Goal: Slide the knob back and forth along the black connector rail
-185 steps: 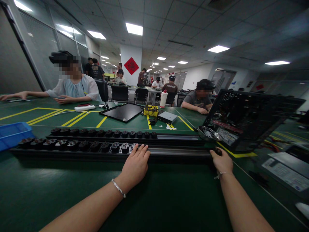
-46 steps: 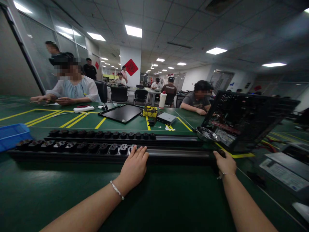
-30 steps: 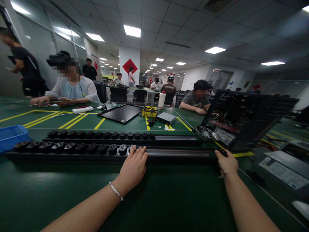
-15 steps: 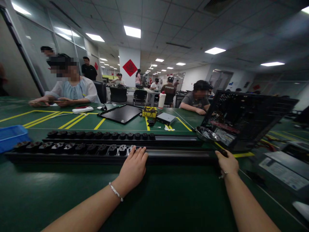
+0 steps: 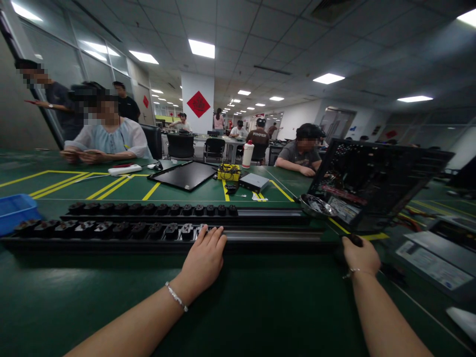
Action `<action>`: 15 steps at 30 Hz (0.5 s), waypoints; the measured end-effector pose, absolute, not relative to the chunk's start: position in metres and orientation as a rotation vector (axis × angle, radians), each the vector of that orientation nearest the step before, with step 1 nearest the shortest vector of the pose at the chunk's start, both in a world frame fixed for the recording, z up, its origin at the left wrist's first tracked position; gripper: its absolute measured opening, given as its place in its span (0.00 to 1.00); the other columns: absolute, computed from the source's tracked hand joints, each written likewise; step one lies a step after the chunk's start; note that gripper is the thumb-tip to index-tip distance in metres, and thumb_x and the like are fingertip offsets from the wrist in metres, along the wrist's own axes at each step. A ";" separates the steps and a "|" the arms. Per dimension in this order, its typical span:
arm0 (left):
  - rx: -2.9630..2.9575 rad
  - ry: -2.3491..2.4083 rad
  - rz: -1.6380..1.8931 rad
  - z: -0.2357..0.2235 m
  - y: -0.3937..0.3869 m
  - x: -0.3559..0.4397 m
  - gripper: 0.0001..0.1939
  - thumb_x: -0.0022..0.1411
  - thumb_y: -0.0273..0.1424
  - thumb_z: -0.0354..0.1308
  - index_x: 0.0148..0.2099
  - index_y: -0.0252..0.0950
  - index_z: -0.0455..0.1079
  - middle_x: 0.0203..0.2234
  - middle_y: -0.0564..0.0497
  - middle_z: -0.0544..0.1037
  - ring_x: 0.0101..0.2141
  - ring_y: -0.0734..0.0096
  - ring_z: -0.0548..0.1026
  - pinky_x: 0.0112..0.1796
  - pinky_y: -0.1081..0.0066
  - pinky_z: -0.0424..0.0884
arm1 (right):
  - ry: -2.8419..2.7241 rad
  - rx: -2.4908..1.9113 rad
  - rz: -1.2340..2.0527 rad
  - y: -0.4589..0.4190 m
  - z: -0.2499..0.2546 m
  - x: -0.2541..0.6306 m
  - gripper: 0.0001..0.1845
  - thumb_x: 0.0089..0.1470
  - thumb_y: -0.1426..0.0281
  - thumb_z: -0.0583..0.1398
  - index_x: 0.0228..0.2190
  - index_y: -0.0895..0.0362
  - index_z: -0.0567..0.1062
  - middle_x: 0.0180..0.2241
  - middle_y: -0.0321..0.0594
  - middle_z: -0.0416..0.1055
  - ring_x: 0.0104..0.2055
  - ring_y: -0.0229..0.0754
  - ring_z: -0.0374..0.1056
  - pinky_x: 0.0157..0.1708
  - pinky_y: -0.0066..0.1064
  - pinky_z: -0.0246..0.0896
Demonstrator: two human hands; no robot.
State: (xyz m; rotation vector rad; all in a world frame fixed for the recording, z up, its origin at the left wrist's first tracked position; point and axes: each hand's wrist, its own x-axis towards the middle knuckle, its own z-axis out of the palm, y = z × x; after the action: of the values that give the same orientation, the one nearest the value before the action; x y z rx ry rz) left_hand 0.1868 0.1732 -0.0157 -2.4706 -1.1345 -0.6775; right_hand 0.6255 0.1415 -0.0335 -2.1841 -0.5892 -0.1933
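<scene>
Across the green table runs a long black power strip [image 5: 275, 235], its trough lined on the left with several black socket modules [image 5: 122, 230] and bare on the right. My left hand [image 5: 204, 258] grips it near the last modules, fingers over the top and thumb hidden; the fingers cover part of a socket. Off the strip's right end, my right hand [image 5: 361, 255] is closed around a small dark rounded piece [image 5: 356, 240], mostly hidden, of a kind I cannot make out. A second power strip [image 5: 270, 213] with sockets lies parallel just behind.
A metal bowl [image 5: 318, 206] of small parts sits beside an opened computer case [image 5: 379, 181]. At right is a metal power supply box [image 5: 435, 258]; at left a blue bin [image 5: 17, 213]. Behind lie a black panel [image 5: 184, 174] and a grey drive [image 5: 255, 182]. Co-workers [image 5: 303, 153] sit across.
My right hand has moved right, away from the strip's end, with the dark piece in it. My left hand stays on the strip. People behind have walked about.
</scene>
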 end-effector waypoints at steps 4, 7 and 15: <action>-2.474 -1.139 -0.657 -0.016 0.173 0.187 0.20 0.59 0.25 0.46 0.53 0.33 0.66 0.54 0.41 0.69 0.54 0.59 0.66 0.59 0.53 0.51 | -0.526 -2.325 -0.256 0.127 -0.021 0.625 0.30 0.41 0.56 0.58 0.47 0.55 0.71 0.44 0.54 0.69 0.45 0.60 0.64 0.40 0.46 0.59; -2.471 -1.142 -0.645 -0.016 0.173 0.187 0.21 0.59 0.25 0.47 0.55 0.33 0.64 0.55 0.41 0.68 0.55 0.59 0.66 0.60 0.54 0.51 | -0.541 -2.439 -0.262 0.122 -0.022 0.628 0.29 0.42 0.57 0.57 0.47 0.55 0.71 0.45 0.59 0.67 0.49 0.65 0.59 0.41 0.52 0.54; -2.495 -1.156 -0.596 -0.015 0.172 0.185 0.30 0.57 0.24 0.49 0.62 0.44 0.54 0.57 0.44 0.66 0.57 0.60 0.63 0.58 0.53 0.52 | -0.505 -2.516 -0.357 0.118 -0.032 0.627 0.26 0.41 0.59 0.57 0.42 0.57 0.74 0.50 0.62 0.62 0.53 0.66 0.51 0.42 0.54 0.50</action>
State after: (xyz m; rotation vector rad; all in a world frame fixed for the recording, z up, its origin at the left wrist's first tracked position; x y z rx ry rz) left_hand 0.1853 0.1716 -0.0147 -2.4955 -1.1558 -0.5961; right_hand 0.6269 0.1182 -0.0315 -2.5161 -0.5050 -0.3565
